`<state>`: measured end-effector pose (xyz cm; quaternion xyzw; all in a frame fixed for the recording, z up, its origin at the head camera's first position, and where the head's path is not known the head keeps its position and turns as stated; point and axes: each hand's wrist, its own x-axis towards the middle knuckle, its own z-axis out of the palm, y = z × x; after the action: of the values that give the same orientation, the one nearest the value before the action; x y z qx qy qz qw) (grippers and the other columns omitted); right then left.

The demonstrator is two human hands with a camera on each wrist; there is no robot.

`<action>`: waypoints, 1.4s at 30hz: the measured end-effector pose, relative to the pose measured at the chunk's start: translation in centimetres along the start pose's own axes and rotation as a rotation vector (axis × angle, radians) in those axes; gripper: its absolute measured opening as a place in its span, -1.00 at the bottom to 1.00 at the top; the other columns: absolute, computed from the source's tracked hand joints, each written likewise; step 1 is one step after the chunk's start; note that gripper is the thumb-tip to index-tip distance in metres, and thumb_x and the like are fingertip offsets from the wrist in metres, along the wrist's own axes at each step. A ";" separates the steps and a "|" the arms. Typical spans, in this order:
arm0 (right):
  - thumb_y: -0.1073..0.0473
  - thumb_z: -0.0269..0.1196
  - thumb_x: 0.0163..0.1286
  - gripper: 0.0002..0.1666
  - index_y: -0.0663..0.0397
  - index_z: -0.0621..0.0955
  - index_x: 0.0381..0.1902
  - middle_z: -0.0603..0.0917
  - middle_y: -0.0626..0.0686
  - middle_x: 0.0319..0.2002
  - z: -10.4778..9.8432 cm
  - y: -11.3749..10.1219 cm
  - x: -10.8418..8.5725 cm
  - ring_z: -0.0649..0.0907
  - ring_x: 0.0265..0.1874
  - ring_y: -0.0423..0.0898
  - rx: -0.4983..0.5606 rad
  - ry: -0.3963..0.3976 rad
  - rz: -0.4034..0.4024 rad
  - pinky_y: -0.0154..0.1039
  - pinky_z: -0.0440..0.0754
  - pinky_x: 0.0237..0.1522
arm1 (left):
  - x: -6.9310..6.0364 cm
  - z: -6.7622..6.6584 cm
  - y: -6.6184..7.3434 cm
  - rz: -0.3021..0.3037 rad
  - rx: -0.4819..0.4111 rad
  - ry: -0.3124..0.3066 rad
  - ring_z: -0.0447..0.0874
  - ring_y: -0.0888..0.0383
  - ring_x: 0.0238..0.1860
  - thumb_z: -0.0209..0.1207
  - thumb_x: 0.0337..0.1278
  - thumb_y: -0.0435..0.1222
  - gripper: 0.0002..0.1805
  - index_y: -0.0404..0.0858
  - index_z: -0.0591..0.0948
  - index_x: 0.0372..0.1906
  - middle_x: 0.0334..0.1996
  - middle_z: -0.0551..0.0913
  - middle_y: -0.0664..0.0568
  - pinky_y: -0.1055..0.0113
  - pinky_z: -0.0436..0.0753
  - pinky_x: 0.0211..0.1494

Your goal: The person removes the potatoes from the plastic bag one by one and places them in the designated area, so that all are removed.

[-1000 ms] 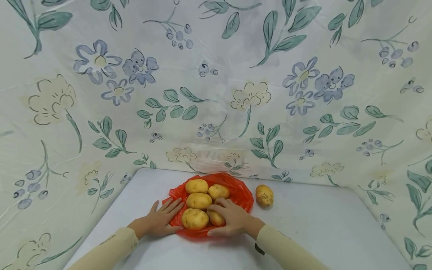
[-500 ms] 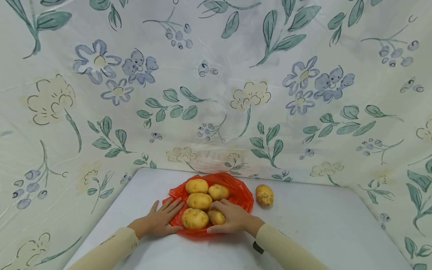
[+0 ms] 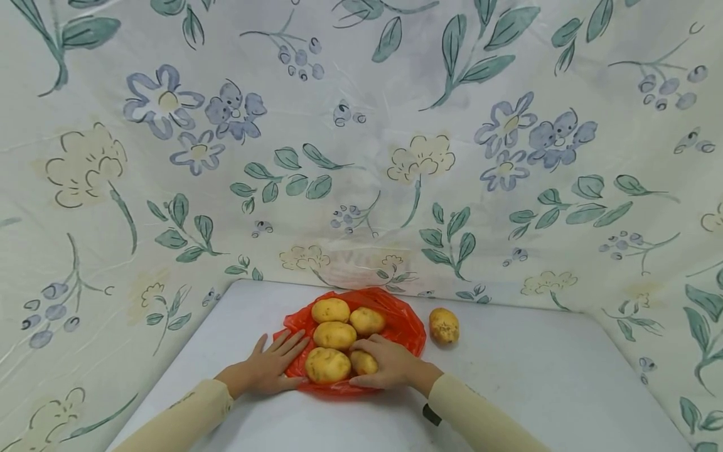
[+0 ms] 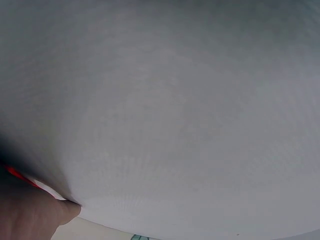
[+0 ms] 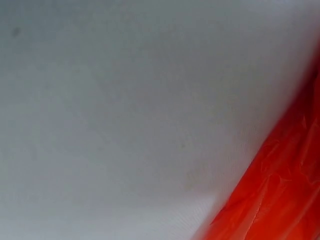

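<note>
A red plastic bag lies spread on the white table in the head view, with several yellow potatoes on it. My left hand rests on the bag's left edge, its fingers straight and spread. The fingers of my right hand curl over the front right potato, covering part of it. Left of that one sits a larger potato. Part of the left hand shows at the corner of the left wrist view. Only table and red bag appear in the right wrist view.
One loose potato lies on the table to the right of the bag. A floral sheet hangs behind the table and along both sides. A dark strap piece shows under the right wrist.
The right hand's fingers have shifted slightly right, with the front right potato showing a little farther right than a second ago. My left hand has stayed in place.
</note>
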<state>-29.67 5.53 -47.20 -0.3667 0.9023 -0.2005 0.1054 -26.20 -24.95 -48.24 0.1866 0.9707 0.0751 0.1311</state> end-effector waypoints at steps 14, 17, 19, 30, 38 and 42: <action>-0.39 0.37 0.08 -0.20 -0.47 0.42 0.29 0.55 -0.21 0.09 -0.1 -0.2 -0.2 0.50 0.07 -0.22 0.028 -0.043 0.048 -0.06 0.56 0.17 | -0.2 -0.1 0.3 -0.007 -0.003 0.003 -0.07 -0.25 0.57 0.05 0.15 0.35 0.00 -0.12 0.14 0.55 0.59 0.03 -0.07 -0.48 -0.20 0.43; -0.37 0.38 0.08 -0.19 -0.48 0.41 0.29 0.55 -0.21 0.08 -0.1 -0.2 -0.2 0.51 0.04 -0.22 0.039 -0.049 0.055 -0.06 0.57 0.15 | -0.1 0.0 0.2 -0.008 -0.001 -0.001 -0.07 -0.25 0.57 0.04 0.15 0.36 0.00 -0.12 0.14 0.55 0.59 0.03 -0.07 -0.48 -0.20 0.43; -0.36 0.38 0.09 -0.20 -0.48 0.41 0.29 0.55 -0.21 0.06 0.0 -0.1 -0.2 0.51 0.03 -0.22 0.044 -0.050 0.058 -0.07 0.58 0.13 | -0.1 0.0 0.2 -0.011 0.001 -0.005 -0.08 -0.25 0.57 0.04 0.15 0.37 0.00 -0.10 0.13 0.56 0.59 0.03 -0.06 -0.47 -0.20 0.44; -0.31 0.41 0.10 -0.20 -0.42 0.41 0.29 0.55 -0.15 0.10 0.1 -0.1 -0.1 0.51 0.05 -0.18 0.013 -0.044 0.065 -0.05 0.59 0.14 | 0.1 0.0 0.1 -0.011 0.004 -0.010 -0.12 -0.25 0.58 0.01 0.16 0.38 0.01 -0.12 0.10 0.56 0.60 -0.01 -0.08 -0.47 -0.23 0.44; -0.22 0.37 0.16 -0.33 -0.41 0.41 0.22 0.51 -0.13 -0.01 0.2 -0.4 -0.2 0.49 -0.12 -0.23 0.020 -0.024 0.060 -0.22 0.57 -0.05 | 0.2 0.2 0.0 -0.007 -0.003 -0.002 -0.10 -0.26 0.57 0.02 0.17 0.36 0.00 -0.14 0.12 0.56 0.59 0.00 -0.08 -0.48 -0.24 0.43; -0.17 0.37 0.18 -0.37 -0.38 0.41 0.19 0.49 -0.11 -0.03 0.2 -0.7 -0.3 0.47 -0.16 -0.24 0.011 -0.019 0.046 -0.30 0.53 -0.13 | 0.2 0.3 0.0 -0.012 0.010 -0.001 -0.09 -0.24 0.57 0.04 0.16 0.35 0.00 -0.12 0.12 0.56 0.59 0.01 -0.07 -0.47 -0.21 0.44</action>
<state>-28.93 5.25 -47.05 -0.3472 0.9084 -0.1992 0.1207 -26.33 -24.87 -48.54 0.1816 0.9721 0.0696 0.1309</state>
